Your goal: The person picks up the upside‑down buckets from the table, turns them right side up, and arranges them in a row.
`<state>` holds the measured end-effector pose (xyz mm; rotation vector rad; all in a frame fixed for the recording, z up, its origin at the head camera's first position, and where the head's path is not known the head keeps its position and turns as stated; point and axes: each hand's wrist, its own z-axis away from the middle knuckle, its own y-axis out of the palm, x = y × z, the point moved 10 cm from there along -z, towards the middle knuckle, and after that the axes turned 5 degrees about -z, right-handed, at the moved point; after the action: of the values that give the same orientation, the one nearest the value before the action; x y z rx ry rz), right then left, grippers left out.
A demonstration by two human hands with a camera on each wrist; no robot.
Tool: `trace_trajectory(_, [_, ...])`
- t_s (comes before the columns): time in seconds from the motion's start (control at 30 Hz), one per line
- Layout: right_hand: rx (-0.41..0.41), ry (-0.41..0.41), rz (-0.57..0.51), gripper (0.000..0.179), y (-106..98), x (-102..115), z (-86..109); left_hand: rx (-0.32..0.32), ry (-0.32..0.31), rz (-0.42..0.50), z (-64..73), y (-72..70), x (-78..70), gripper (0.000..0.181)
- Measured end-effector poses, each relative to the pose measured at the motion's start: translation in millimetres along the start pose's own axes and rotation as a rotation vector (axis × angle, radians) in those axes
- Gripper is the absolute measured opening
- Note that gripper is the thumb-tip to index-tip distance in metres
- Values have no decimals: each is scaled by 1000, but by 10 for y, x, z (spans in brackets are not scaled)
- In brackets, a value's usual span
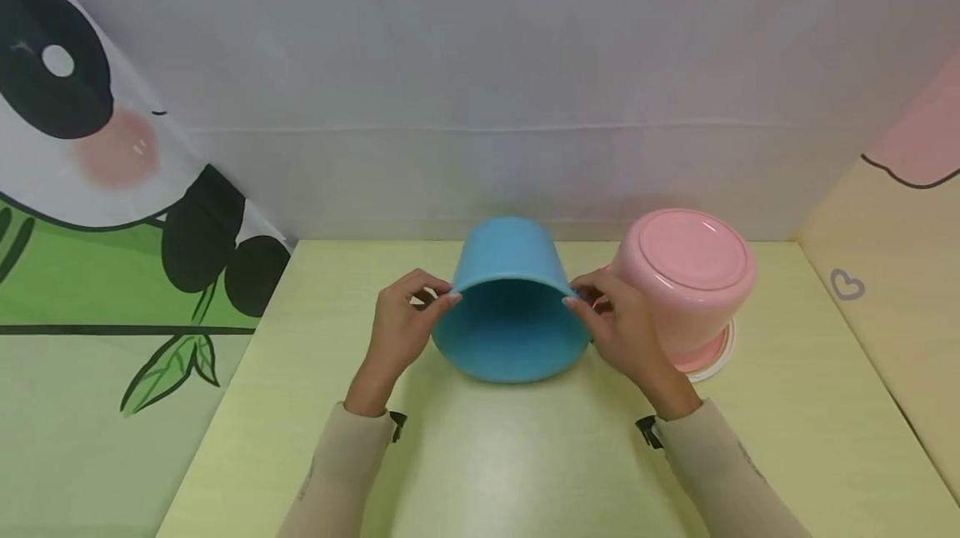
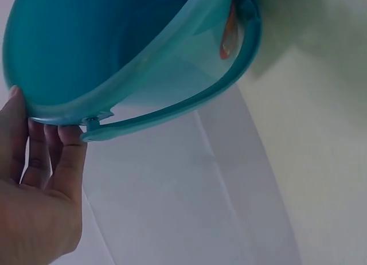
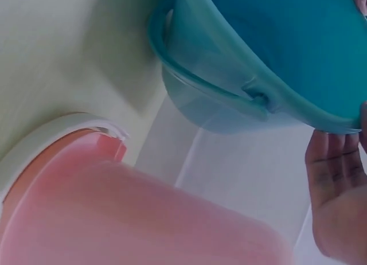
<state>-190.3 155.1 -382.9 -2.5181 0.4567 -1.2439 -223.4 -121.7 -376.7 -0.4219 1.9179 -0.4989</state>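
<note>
A blue bucket (image 1: 510, 338) is tilted in the head view, its mouth facing me and its base toward the back wall. My left hand (image 1: 401, 317) pinches the left side of the rim, thumb inside and fingers outside. On the opposite side my right hand (image 1: 626, 321) pinches the rim the same way. The bucket's handle (image 2: 172, 111) hangs below the rim, away from the left fingers, and the right wrist view shows the handle (image 3: 206, 90) too. A pink bucket (image 1: 686, 280) stands upside down close beside my right hand.
Under the pink bucket a white handle (image 1: 716, 363) curves along the pale yellow tabletop (image 1: 487, 471). A white cloth wall (image 1: 487, 88) rises behind the table. Printed panels stand at left (image 1: 90, 288) and right (image 1: 885, 288).
</note>
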Motion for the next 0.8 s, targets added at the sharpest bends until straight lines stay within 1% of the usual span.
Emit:
trace_trajectory(0.1, [-6,42,3,16,-5,-21,-44,16,-48,-32,-45,-1,6,9])
trace_trajectory(0.23, [-1,81,1,16,1,-44,-62,33,-81,-56,-74,-9,9,10])
trace_trajectory(0.43, [14,113,-14,14,11,-39,-29,49,-102,-53,-55,-35,14,11])
trace_trajectory(0.6, [11,105,-19,13,5,19,-37,48,-115,-54,-39,-72,5,11])
trace_trajectory(0.8, [18,107,-8,14,15,67,-72,50,-119,-71,-53,-117,-9,12])
